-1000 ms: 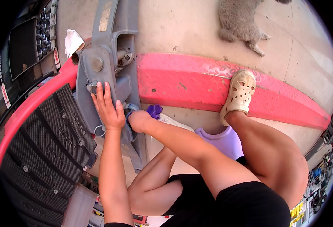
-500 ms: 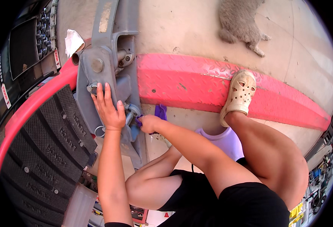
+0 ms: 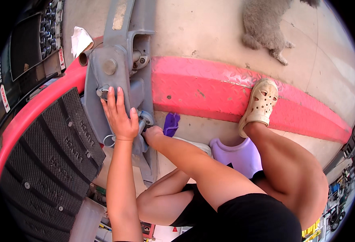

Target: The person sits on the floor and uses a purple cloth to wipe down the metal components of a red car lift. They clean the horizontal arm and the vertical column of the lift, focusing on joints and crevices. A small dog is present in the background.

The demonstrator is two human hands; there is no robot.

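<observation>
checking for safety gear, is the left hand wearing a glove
No, the left hand is bare, with its skin and fingernails showing against the grey metal arm.

Floor [image 3: 201, 28]: pale, smooth, lightly spotted; thin seams [image 3: 316, 44] at upper right. Left edge: dark cabinet [image 3: 26, 48] with rows of shiny round fittings [image 3: 47, 32]. Lower right edge: cluttered blue, black, yellow items [image 3: 338, 209]. Light: bright, diffuse.

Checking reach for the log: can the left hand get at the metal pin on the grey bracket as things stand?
Likely yes: the left hand lies open over the grey bracket, its fingertips right by the metal pin, with nothing visible blocking the way.
</observation>
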